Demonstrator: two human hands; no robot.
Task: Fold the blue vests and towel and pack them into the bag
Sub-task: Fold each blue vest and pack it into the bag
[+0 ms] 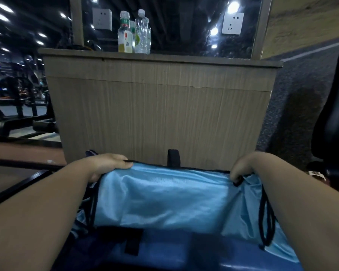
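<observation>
Grip: far hem of the blue vest (164, 196) is pinched at both ends, by the left hand (108, 165) and the right hand (243, 169). The long axis is stretched left-right between them. The cloth is draped nearward over the dark blue surface (160, 251).

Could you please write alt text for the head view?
The left grip and right grip hold the far edge of a light blue bag with black cords, one at each corner. Behind it stands a wooden cabinet with bottles on top.
</observation>
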